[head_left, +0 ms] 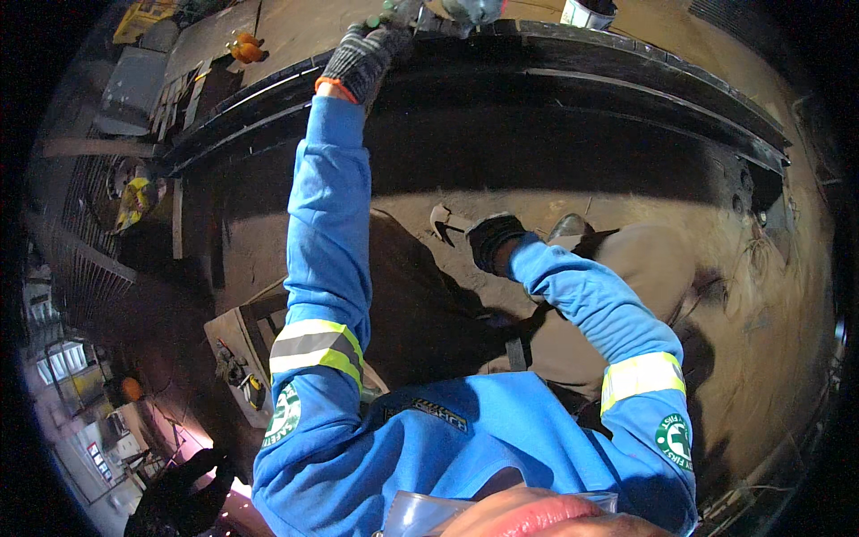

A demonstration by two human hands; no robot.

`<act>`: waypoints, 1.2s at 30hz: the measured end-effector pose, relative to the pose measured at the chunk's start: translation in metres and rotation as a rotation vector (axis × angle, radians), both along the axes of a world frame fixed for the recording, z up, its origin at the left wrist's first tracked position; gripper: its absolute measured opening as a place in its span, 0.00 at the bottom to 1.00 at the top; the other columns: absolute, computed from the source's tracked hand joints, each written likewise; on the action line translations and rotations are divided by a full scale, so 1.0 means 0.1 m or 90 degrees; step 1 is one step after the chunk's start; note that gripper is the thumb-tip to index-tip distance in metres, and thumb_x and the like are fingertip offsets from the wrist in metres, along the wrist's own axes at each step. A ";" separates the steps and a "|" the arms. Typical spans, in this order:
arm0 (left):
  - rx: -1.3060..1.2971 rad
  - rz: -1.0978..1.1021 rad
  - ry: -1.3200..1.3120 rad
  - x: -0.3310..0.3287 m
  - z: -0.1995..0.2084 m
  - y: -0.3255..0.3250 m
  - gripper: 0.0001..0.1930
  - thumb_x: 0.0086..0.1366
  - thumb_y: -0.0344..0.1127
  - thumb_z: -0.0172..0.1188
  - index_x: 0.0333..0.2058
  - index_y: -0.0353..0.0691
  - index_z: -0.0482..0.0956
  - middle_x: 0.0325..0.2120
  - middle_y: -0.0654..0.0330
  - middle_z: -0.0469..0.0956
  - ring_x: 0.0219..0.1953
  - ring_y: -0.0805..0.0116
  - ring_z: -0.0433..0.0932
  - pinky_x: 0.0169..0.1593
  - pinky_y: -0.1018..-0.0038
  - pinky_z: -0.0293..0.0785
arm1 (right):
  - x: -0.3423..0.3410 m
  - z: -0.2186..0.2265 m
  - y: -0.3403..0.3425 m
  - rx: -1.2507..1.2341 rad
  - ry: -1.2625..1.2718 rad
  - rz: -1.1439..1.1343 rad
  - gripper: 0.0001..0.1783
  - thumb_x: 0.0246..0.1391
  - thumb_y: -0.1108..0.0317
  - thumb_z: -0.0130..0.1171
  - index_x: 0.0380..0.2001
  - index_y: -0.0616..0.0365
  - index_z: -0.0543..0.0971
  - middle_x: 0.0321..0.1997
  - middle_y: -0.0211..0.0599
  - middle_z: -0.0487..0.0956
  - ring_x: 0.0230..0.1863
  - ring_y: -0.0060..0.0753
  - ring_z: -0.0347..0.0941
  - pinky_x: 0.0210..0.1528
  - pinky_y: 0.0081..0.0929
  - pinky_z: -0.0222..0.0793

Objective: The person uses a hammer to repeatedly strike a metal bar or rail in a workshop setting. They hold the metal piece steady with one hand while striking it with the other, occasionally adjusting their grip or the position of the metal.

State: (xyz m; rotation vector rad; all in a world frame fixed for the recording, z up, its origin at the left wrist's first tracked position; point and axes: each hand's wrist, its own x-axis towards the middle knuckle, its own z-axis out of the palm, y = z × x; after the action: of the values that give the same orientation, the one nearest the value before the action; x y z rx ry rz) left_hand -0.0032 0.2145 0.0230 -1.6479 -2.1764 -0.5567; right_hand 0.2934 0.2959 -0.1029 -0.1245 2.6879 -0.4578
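Observation:
My left hand (362, 61), in a grey and black knit glove with an orange cuff, is stretched far forward over the long dark metal beam (573, 98). Greenish shapes show at its fingers, which the picture's top edge partly cuts off; whether they grip anything I cannot tell. Just right of it are a grey metal piece (437, 21) and a pale rounded object (474, 9). Lower down, near my knees, my right hand (494, 240) wears a dark glove and is closed around the handle of a hammer (443, 221), its head pointing left.
Beyond the beam stands a white bucket (588, 14) with dark contents. An orange object (246, 47) lies at the far left. Beside my left arm is a wooden box (234, 345) with tools on it. Cables (761, 259) lie on the dusty floor at right.

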 end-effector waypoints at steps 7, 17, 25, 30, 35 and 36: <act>0.053 0.055 -0.428 -0.58 -0.42 0.55 0.08 0.58 0.31 0.51 0.35 0.41 0.78 0.33 0.59 0.78 0.37 0.65 0.74 0.46 0.73 0.67 | -0.03 0.18 -0.04 0.036 0.014 0.070 0.11 0.39 0.65 0.53 0.26 0.57 0.78 0.25 0.42 0.78 0.29 0.42 0.76 0.29 0.37 0.70; -0.243 0.161 0.113 -1.36 -0.70 0.06 0.09 0.58 0.35 0.48 0.34 0.45 0.77 0.30 0.58 0.77 0.36 0.61 0.76 0.40 0.68 0.71 | -0.08 0.02 -0.05 -0.005 0.051 0.038 0.14 0.41 0.64 0.51 0.32 0.56 0.78 0.32 0.46 0.78 0.35 0.45 0.75 0.37 0.38 0.70; -0.178 0.485 -0.113 -1.52 -0.37 -0.87 0.20 0.53 0.50 0.50 0.36 0.41 0.77 0.35 0.45 0.75 0.41 0.48 0.73 0.42 0.62 0.68 | -0.17 0.02 -0.10 0.052 -0.150 0.070 0.21 0.43 0.55 0.53 0.41 0.52 0.75 0.42 0.41 0.76 0.44 0.43 0.72 0.44 0.38 0.67; -0.017 0.627 -0.226 -1.67 -0.50 -1.01 0.27 0.47 0.55 0.55 0.32 0.32 0.78 0.35 0.37 0.73 0.43 0.45 0.72 0.45 0.62 0.67 | -0.13 0.00 -0.04 0.055 -0.130 0.045 0.21 0.44 0.55 0.52 0.41 0.51 0.75 0.41 0.41 0.76 0.42 0.42 0.73 0.42 0.38 0.69; -0.236 0.467 -0.159 -1.32 -0.38 -0.35 0.25 0.49 0.54 0.56 0.35 0.36 0.78 0.36 0.40 0.75 0.43 0.51 0.73 0.45 0.64 0.67 | -0.08 -0.16 0.04 0.051 -0.118 0.008 0.18 0.44 0.57 0.51 0.39 0.52 0.77 0.39 0.41 0.77 0.41 0.42 0.74 0.41 0.37 0.69; -0.321 0.410 -0.104 -1.15 -0.24 -0.22 0.25 0.49 0.53 0.57 0.35 0.36 0.78 0.36 0.41 0.75 0.42 0.53 0.74 0.44 0.65 0.68 | -0.08 -0.16 0.04 0.037 -0.107 -0.005 0.18 0.44 0.58 0.50 0.38 0.52 0.77 0.39 0.41 0.77 0.41 0.42 0.74 0.41 0.37 0.69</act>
State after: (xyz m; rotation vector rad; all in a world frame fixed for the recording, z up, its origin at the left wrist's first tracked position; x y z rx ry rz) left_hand -0.1183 0.1922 -0.0012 -0.9912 -2.9389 0.0553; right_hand 0.2851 0.2996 -0.1192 -0.0563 2.5354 -0.3739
